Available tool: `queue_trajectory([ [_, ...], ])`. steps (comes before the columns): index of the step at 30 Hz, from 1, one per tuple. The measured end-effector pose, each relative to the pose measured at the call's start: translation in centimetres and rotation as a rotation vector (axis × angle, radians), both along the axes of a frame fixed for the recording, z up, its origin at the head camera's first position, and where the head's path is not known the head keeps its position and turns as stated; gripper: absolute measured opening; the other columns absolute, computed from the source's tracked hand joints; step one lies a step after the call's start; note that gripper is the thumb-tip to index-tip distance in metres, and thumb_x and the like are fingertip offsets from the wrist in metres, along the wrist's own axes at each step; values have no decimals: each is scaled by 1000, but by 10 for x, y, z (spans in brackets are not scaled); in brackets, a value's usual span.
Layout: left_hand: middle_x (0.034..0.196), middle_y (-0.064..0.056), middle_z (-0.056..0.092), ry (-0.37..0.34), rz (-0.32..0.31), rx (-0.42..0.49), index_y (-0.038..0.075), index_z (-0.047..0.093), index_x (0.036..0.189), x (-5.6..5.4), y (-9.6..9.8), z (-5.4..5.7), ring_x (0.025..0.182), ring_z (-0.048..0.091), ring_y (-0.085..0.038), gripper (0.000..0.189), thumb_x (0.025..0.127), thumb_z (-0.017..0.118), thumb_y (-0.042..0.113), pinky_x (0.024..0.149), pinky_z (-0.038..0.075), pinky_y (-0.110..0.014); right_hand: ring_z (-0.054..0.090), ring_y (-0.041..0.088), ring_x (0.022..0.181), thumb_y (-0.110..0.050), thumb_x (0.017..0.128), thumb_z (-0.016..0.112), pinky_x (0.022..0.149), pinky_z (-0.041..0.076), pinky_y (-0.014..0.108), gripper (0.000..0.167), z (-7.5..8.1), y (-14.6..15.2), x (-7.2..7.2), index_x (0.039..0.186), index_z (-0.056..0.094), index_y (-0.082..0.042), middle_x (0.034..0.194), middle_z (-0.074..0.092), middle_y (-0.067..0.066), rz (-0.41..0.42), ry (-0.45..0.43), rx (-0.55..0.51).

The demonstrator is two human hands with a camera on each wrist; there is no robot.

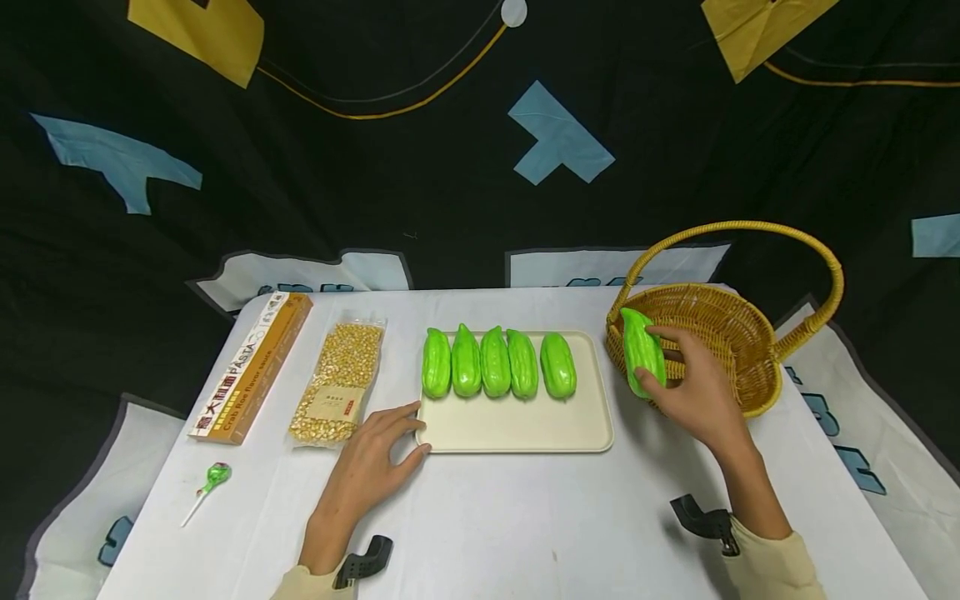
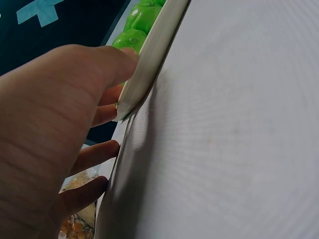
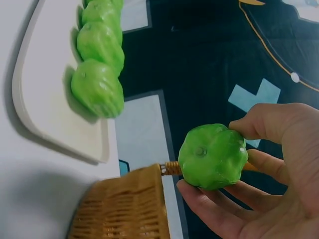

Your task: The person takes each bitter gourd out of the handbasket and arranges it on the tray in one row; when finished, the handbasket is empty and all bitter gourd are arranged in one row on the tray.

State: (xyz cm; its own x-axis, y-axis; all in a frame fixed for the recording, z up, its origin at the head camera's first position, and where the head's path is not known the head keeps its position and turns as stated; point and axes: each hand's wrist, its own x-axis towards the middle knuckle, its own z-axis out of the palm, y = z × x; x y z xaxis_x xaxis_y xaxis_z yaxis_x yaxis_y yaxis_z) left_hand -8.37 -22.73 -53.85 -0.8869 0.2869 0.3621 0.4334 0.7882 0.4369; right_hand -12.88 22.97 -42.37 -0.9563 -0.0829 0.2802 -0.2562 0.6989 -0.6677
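My right hand (image 1: 693,387) grips a green bitter melon (image 1: 642,352), ribbed and glossy, with thumb and fingers on its sides. It is held up at the left side of the wicker basket (image 1: 693,296). In the right wrist view the melon (image 3: 212,157) is seen end-on, apart from the tray. Several more bitter melons (image 1: 495,362) lie side by side along the back of a cream tray (image 1: 510,429). At the tray's left edge rests my left hand (image 1: 371,458), fingers spread and loosely extended, with thumb and fingertips touching the rim near the front corner.
Left of the tray lies a clear bag of corn kernels (image 1: 348,354). Farther left are a long pasta box (image 1: 255,367) and a green-wrapped lollipop (image 1: 217,475). The basket's tall handle (image 1: 738,225) arches over it. A dark curtain (image 1: 450,200) hangs behind the white-covered table (image 1: 510,533).
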Motion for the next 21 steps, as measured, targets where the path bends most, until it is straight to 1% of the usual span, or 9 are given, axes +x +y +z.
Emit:
queue_trajectory([
  [7,146,-8,68,4,-4,-4,13,80,115,-1,1,0,128,66,-32,33,90,89,32,108,57,-51,67,49,119,-3,91,82,82,66,59,64,-6,-12,0,149,54,0,142,58,27,12,-4,-30],
  [13,146,-8,68,4,-2,-8,13,80,115,0,1,1,128,66,-32,33,90,89,33,108,56,-51,68,50,119,-2,90,82,79,67,54,64,-10,-22,-2,148,55,0,142,58,28,19,-8,-46],
  [16,146,-8,69,6,0,-10,13,80,115,0,0,0,128,66,-32,33,90,89,33,108,56,-51,68,50,119,-2,90,82,79,67,55,64,-13,-27,-3,148,55,0,143,58,29,28,-4,-47],
  [20,146,-8,69,7,-1,-6,13,79,116,0,0,1,129,66,-32,34,91,89,33,109,56,-51,68,48,118,-4,90,82,84,64,60,64,-18,-35,-5,148,56,-1,143,58,29,28,-14,-26],
  [21,146,-8,69,7,-3,-4,13,79,116,0,0,1,129,66,-32,34,91,89,33,110,56,-51,68,47,118,-5,90,83,84,63,59,64,-20,-36,-5,148,56,-2,142,59,29,24,-16,-16],
])
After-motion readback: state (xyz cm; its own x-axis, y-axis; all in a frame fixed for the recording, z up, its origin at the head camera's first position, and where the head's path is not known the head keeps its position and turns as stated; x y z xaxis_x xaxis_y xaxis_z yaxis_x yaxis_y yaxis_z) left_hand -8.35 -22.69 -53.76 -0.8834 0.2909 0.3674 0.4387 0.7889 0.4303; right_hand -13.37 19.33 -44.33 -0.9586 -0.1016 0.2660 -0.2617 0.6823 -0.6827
